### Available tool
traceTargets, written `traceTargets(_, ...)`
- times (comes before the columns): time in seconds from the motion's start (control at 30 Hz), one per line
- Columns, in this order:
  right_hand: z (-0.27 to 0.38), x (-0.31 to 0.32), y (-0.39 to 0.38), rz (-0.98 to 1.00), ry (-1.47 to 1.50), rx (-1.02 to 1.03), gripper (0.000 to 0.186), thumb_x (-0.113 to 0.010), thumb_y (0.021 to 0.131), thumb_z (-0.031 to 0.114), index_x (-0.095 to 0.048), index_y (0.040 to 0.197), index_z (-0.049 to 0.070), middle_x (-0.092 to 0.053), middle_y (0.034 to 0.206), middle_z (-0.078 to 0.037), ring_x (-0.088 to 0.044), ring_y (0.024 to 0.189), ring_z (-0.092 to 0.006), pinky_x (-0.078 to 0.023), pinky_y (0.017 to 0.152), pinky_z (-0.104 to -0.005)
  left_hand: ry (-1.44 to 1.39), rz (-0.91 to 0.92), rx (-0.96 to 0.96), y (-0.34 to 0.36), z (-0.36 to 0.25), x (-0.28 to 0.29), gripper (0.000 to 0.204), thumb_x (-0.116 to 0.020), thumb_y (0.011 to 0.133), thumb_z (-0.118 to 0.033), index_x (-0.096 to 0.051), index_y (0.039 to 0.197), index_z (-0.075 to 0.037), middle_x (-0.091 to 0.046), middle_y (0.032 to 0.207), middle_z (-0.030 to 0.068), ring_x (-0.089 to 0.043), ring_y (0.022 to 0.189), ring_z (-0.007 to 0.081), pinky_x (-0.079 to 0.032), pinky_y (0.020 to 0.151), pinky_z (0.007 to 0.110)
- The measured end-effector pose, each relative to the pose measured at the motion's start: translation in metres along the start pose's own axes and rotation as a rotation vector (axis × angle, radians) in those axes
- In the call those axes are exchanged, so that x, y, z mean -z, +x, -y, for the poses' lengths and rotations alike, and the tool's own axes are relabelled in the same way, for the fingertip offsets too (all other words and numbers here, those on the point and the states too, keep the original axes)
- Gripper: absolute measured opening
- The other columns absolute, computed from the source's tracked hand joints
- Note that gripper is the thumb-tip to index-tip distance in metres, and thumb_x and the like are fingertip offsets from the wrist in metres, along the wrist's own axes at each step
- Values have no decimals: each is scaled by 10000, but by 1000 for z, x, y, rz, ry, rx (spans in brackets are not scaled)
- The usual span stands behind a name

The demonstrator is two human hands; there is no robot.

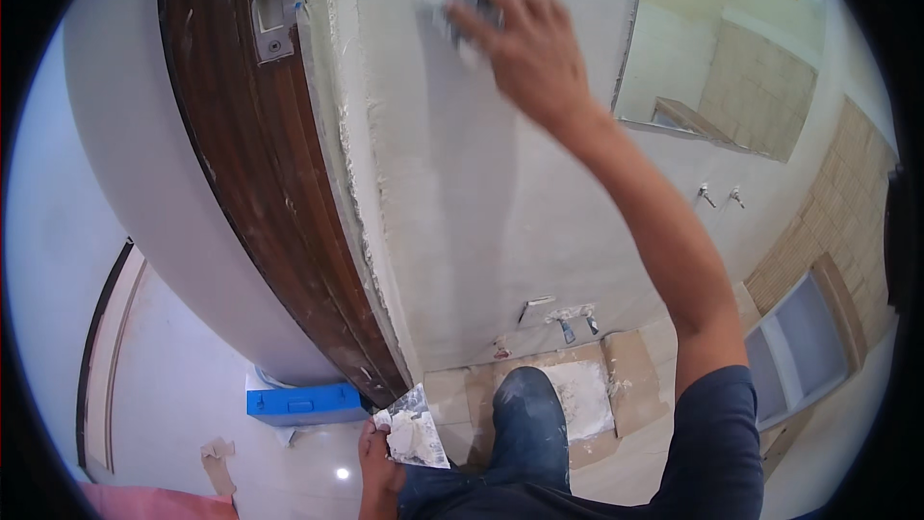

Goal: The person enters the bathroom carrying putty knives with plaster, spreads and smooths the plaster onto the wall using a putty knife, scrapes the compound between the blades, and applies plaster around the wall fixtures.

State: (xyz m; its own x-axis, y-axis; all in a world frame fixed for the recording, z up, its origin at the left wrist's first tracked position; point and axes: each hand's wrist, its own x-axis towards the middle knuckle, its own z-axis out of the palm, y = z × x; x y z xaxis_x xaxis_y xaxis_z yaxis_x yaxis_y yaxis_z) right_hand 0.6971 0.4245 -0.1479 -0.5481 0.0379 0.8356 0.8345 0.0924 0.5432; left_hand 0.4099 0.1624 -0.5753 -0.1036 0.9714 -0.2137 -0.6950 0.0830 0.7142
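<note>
High on the pale wall (558,202), my right hand (529,43) grips a putty knife (443,2), its wide blade against the surface and partly smeared by motion. A darker, damp-looking vertical band (472,183) runs down the wall below it. Down low, near the foot of the door frame, my left hand (378,457) is closed on a flat metal plate or scraper (438,448) that carries a lump of white putty (412,435). Its handle is hidden by my fingers.
A dark wooden door frame (260,154) with a metal strike plate (270,14) stands left of the wall. A blue toolbox (300,403) lies on the floor. Taps (577,327) jut out low on the wall, above putty-spattered cardboard (630,390). A mirror (722,48) hangs at right.
</note>
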Motion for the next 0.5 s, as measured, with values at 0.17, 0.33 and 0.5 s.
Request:
traceTargets(0.17, 67, 4, -129, 187, 53, 270, 568, -596, 922, 170, -540, 1483, 242, -495, 1435, -107, -455, 1322, -274, -365, 1163, -513, 0, 1, -29, -1, -4, 7, 273, -446, 1015, -45, -569, 1256, -8, -684, 1127, 106, -689, 1035, 212, -564, 930, 358)
traceTargets(0.33, 74, 44, -188, 475, 57, 398, 502, -571, 953, 198, -558, 1453, 234, -530, 1416, -115, -491, 1299, -269, -375, 1153, -513, 17, -11, -40, -4, -9, 10, 274, -434, 1016, -40, -569, 1250, 0, -688, 1144, 118, -693, 1047, 224, -570, 931, 368)
traceTargets(0.5, 17, 58, -105, 266, 17, 192, 499, -600, 925, 134, -599, 1399, 290, -607, 1327, -53, -584, 1232, -247, -381, 1117, -532, 20, -40, -46, -5, -7, 15, 235, -455, 1051, -105, -568, 1237, -16, -688, 1141, 122, -705, 1035, 248, -589, 938, 402)
